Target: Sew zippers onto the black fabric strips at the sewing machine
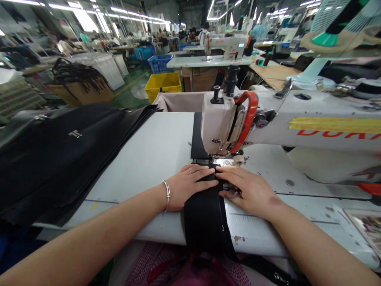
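A long black strip of smooth material [204,222] runs over the front edge of the sewing machine's table and up under the presser foot [214,159]. My left hand [190,184] lies flat on it, fingers stretched toward the needle area. From the other side, my right hand [248,190] rests its extended fingertips along the strip's right edge, close to the foot. A bit of metal glints by its lower fingers; I cannot make out what it is. The white sewing machine head [222,123] stands just beyond both hands. Another black piece [199,137] lies behind the foot.
Stacked black panels [68,155] cover the table's left side. Behind the table are a yellow crate [163,83], a blue crate [162,63] and another sewing machine [229,45]. A thread cone [336,31] stands at upper right. People work far back.
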Demonstrator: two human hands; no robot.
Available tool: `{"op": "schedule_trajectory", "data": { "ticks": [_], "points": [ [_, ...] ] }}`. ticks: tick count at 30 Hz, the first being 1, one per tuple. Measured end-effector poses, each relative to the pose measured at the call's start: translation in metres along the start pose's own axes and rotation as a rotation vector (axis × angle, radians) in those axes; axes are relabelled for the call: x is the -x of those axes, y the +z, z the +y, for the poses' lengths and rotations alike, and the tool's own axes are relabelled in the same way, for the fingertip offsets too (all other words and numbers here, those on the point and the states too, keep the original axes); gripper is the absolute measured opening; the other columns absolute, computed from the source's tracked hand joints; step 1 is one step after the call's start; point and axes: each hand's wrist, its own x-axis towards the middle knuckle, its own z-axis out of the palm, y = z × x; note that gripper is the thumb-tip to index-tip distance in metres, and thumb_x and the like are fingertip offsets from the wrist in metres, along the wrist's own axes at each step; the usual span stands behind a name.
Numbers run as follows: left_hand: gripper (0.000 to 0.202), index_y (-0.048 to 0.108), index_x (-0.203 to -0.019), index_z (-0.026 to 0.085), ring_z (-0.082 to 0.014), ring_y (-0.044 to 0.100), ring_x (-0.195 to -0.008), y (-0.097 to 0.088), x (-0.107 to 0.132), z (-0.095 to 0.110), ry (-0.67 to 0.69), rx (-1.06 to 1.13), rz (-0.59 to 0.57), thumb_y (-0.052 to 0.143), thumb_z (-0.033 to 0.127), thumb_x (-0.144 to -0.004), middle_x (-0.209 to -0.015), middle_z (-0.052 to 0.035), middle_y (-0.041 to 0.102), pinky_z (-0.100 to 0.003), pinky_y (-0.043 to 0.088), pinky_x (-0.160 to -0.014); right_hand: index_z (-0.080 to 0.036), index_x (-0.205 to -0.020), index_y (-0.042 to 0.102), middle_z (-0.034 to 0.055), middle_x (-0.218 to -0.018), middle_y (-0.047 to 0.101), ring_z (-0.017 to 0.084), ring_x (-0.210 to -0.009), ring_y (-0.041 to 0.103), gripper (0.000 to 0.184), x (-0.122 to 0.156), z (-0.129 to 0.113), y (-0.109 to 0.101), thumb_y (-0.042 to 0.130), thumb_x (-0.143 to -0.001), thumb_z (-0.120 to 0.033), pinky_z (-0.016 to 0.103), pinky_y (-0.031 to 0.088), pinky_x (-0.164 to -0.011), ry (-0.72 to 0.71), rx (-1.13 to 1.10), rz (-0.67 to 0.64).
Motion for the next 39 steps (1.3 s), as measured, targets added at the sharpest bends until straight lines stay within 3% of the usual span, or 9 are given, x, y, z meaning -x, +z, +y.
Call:
{"op": "schedule_trajectory", "data": {
  "ticks": [20,39],
  "points": [
    [0.063,0.034,-0.142,0.028,-0.028,0.025,-0.136,0.0,-0.004,0.003,-0.075,0.025,0.033,0.055,0.029,-0.083,-0.15,-0.0059,0.029,-0.048,0.021,-0.112,-0.026,-0.129,0.051,0.0023,-0.137,0.05,0.024,-0.121,0.047,0.04,-0.009,-0.003,0.002,0.051,-0.09,-0.036,0.045,0.044,-0.099,0.083,0.075,-0.004],
    [0.074,0.031,-0.144,0.025,-0.0267,0.021,-0.139,0.0,-0.006,-0.003,-0.063,-0.009,-0.014,0.061,0.034,-0.077,-0.152,-0.0086,0.024,-0.045,0.017,-0.116,-0.027,-0.13,0.048,-0.0013,-0.14,0.046,0.024,-0.122,0.045,0.041,-0.01,-0.007,0.001,0.051,-0.09,-0.031,0.043,0.047,-0.095,0.146,0.15,-0.027]
  ]
}}
